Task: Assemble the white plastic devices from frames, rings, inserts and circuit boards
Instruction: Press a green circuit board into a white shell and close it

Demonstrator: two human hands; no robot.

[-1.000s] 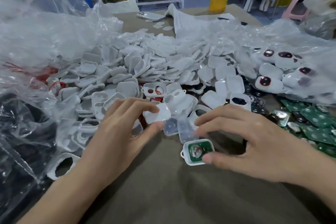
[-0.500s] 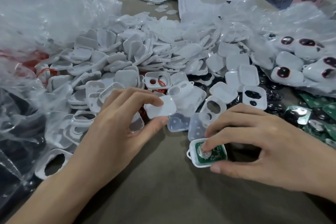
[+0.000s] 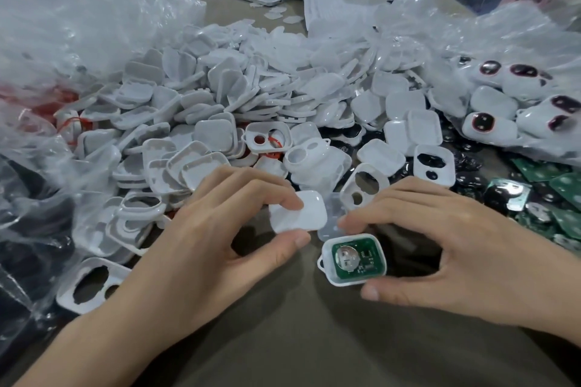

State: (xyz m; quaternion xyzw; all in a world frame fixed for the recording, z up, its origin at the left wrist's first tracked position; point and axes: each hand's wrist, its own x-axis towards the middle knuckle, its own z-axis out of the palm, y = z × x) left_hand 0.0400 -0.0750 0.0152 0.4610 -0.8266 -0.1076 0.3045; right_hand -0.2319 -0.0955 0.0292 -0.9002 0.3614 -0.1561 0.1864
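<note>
Left hand (image 3: pixel 201 239) pinching the white cover (image 3: pixel 298 212) has neared the board-filled frame (image 3: pixel 353 261) which the right hand (image 3: pixel 465 254) pinches.

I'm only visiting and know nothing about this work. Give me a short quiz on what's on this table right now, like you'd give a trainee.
1. True or false: the white plastic shell held by the right hand already contains a green circuit board.
2. Where do the loose green circuit boards lie? A) far left, B) far right, C) at the very back.
3. Which hand pinches the smooth white rounded-square plastic cover?

Key: 1 true; 2 B; 3 the left hand.
</note>
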